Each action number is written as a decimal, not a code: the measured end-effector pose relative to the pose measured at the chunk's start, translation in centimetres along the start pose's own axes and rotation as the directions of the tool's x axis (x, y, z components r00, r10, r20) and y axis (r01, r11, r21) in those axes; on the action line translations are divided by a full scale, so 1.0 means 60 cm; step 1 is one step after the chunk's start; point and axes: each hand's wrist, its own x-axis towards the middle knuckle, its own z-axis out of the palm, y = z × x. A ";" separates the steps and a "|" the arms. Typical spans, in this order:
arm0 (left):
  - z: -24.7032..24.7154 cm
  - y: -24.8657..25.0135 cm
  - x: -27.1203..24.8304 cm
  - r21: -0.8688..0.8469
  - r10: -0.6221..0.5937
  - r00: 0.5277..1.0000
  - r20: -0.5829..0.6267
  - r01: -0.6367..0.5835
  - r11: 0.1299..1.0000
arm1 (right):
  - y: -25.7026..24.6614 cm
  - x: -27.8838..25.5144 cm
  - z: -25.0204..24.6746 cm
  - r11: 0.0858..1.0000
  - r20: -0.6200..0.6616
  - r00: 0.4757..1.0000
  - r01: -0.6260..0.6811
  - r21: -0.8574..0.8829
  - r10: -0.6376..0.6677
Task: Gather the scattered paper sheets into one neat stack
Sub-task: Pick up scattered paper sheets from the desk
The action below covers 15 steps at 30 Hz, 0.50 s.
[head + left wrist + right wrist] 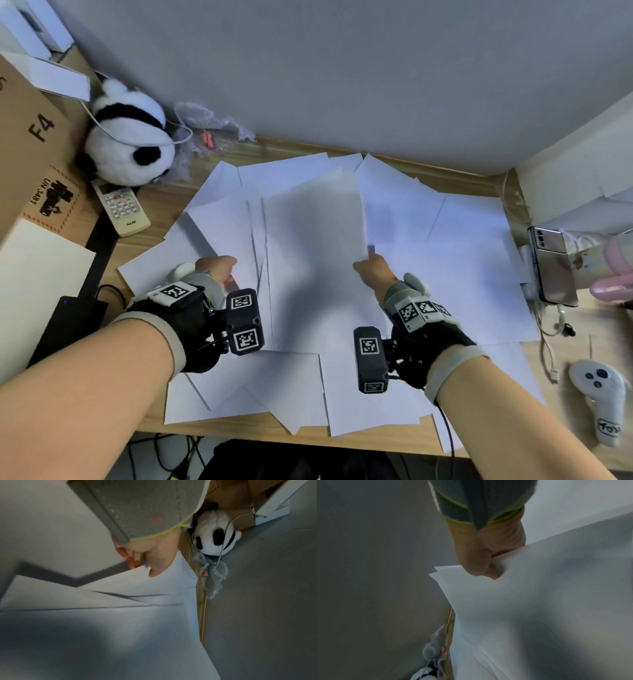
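Several white paper sheets [462,267] lie spread and overlapping across the wooden desk [161,219]. My right hand [368,262] pinches the right edge of a large middle sheet [315,236], which is raised off the pile. In the right wrist view the right hand [489,569] has its thumb on top of two overlapping sheets [513,601]. My left hand [227,270] grips the edge of a sheet [219,222] on the left. In the left wrist view the left hand [142,566] has its thumb over that sheet [163,585] and its fingers under it.
A panda plush [130,144], a white remote [120,209] and a cardboard box [30,144] crowd the back left. Bubble wrap [205,133] lies by the wall. A phone on a stand [551,267] and a white controller [599,394] sit at the right edge.
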 end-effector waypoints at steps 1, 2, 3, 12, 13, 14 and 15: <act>0.004 -0.001 -0.005 0.045 0.004 1.000 0.009 -0.004 0.999 | -0.003 -0.002 0.007 1.000 0.017 1.000 -0.002 -0.021 0.003; 0.006 -0.005 -0.003 0.065 0.035 0.999 0.017 -0.036 0.997 | -0.003 -0.002 0.013 0.999 0.029 1.000 -0.005 -0.038 0.006; 0.006 -0.005 -0.009 0.086 0.051 0.997 0.053 -0.056 0.995 | -0.001 -0.002 0.016 0.999 0.036 0.999 -0.009 -0.042 0.011; 0.015 -0.021 -0.032 0.140 -0.001 0.983 0.185 -0.025 0.990 | 0.037 -0.008 0.009 0.998 0.090 0.994 -0.060 0.011 0.059; 0.018 -0.021 -0.039 0.099 0.004 0.978 0.208 -0.025 0.995 | 0.041 -0.009 0.014 0.997 0.102 0.993 -0.064 0.033 0.061; 0.020 -0.023 -0.036 0.010 0.009 0.979 0.205 -0.011 1.000 | 0.046 -0.009 0.019 0.996 0.105 0.993 -0.069 0.064 0.062; 0.023 -0.027 -0.027 -0.054 0.015 0.978 0.210 -0.004 0.999 | 0.051 -0.010 0.025 0.992 0.096 0.994 -0.066 0.103 0.057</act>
